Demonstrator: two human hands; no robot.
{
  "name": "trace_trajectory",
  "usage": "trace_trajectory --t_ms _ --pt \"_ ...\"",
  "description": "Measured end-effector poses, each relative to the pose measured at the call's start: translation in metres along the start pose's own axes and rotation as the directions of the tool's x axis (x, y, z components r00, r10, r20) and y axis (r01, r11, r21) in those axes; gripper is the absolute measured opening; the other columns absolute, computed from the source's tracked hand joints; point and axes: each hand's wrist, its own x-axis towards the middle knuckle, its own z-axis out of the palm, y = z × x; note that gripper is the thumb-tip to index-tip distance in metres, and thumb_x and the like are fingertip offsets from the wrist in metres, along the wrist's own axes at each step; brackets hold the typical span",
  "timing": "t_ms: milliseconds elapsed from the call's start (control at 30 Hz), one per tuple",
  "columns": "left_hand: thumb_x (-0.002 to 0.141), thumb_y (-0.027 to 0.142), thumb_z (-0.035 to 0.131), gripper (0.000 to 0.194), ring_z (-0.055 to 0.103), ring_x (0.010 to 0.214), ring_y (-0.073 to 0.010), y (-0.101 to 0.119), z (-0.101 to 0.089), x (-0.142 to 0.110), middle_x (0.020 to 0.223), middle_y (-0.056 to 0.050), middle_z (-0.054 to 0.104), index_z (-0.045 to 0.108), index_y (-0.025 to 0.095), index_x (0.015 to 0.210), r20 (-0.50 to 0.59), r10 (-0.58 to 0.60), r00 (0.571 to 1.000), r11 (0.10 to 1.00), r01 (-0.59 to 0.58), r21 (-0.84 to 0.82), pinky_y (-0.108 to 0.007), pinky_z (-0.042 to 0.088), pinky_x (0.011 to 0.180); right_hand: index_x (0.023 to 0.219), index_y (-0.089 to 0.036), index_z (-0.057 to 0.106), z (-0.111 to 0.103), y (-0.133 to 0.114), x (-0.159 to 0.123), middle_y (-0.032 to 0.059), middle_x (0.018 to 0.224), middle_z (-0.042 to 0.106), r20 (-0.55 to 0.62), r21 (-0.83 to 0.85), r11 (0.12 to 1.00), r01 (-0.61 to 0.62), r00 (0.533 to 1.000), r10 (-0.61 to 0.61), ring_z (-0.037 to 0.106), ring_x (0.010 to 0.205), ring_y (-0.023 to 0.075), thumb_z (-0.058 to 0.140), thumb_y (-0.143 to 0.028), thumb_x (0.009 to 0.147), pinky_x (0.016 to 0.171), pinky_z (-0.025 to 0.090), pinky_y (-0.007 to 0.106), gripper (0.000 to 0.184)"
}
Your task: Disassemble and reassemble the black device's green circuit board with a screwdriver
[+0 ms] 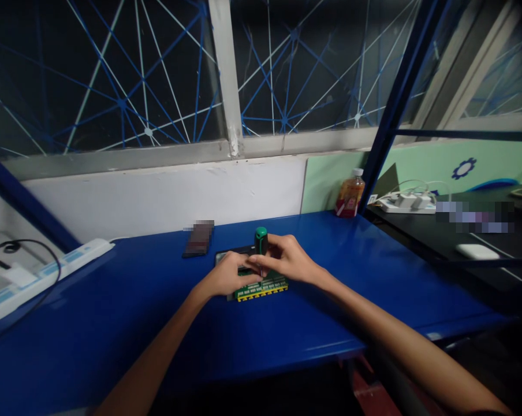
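Note:
A screwdriver [261,242] with a black and green handle stands nearly upright, handle end up. My right hand [293,259] is closed around its lower handle. Close against it, my left hand [228,276] has its thumb and fingers drawn together by the shaft; what they pinch is hidden. Under both hands lies a green case [263,290] with white print and a yellow-and-black striped front edge. Behind the left fingers, a dark frame or lid with a clear-looking part shows, partly covered.
On the blue table [157,323], a dark phone-like slab [199,238] lies behind the case. A drink bottle [350,193] stands at the back right. A white power strip [48,280] with a black cable runs along the left; another power strip [406,203] sits on the black table [451,237].

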Motion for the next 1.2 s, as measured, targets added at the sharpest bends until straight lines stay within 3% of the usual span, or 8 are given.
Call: trace_trajectory --t_ms 233,467,733,967,1200 --pt "0.079 0.027 0.061 0.016 0.067 0.082 -0.0192 -0.0009 0.0001 0.0004 0.085 -0.004 0.074 0.073 0.018 0.086 0.017 0.001 1.0 1.0 0.0 -0.012 -0.03 0.049 0.079 0.077 -0.017 0.055 -0.0023 -0.0024 0.0008 0.0002 0.059 0.061 0.061 0.041 0.999 -0.027 0.998 0.025 0.056 0.055 0.0131 0.061 -0.043 0.082 0.05 0.039 0.025 0.027" --pt "0.079 0.032 0.063 0.017 0.067 0.078 -0.0182 -0.0062 0.0011 0.0015 0.081 -0.004 0.074 0.074 0.018 0.081 0.018 -0.009 1.0 1.0 0.009 -0.001 -0.027 0.049 0.076 0.067 -0.018 0.05 -0.0018 -0.0021 0.0024 -0.0041 0.059 0.049 -0.048 -0.029 0.999 0.038 0.998 -0.039 0.044 0.054 0.0091 0.065 -0.043 0.077 0.049 0.034 0.023 0.031" --pt "0.078 0.033 0.064 0.018 0.065 0.075 -0.0168 -0.0053 -0.0013 0.002 0.079 -0.004 0.072 0.075 0.019 0.079 0.042 -0.002 0.999 1.0 0.0 0.029 -0.026 0.048 0.073 0.072 -0.017 0.052 -0.0011 0.0013 0.0015 -0.0028 0.061 0.052 0.042 0.098 0.995 0.013 0.999 -0.017 0.046 0.055 0.0099 0.064 -0.036 0.078 0.051 0.036 0.024 0.024" --pt "0.077 0.034 0.065 0.02 0.06 0.066 -0.0138 -0.0065 0.0021 0.0013 0.071 -0.001 0.068 0.073 0.018 0.07 -0.017 0.007 1.0 0.998 -0.006 0.062 -0.025 0.045 0.064 0.089 -0.016 0.06 0.0023 0.001 -0.0003 -0.0014 0.068 0.056 0.035 0.082 0.997 -0.01 0.999 0.008 0.045 0.056 0.0098 0.068 -0.036 0.075 0.052 0.038 0.025 0.026" --pt "0.074 0.035 0.068 0.018 0.06 0.065 -0.0139 -0.0032 0.0043 0.0019 0.071 -0.001 0.069 0.072 0.019 0.068 -0.059 0.007 0.998 0.994 -0.001 0.105 -0.025 0.045 0.063 0.11 -0.02 0.054 0.0068 0.0013 0.0011 -0.0012 0.075 0.059 0.035 0.265 0.963 -0.04 0.999 0.032 0.053 0.057 0.0109 0.071 -0.034 0.072 0.051 0.042 0.025 0.044"
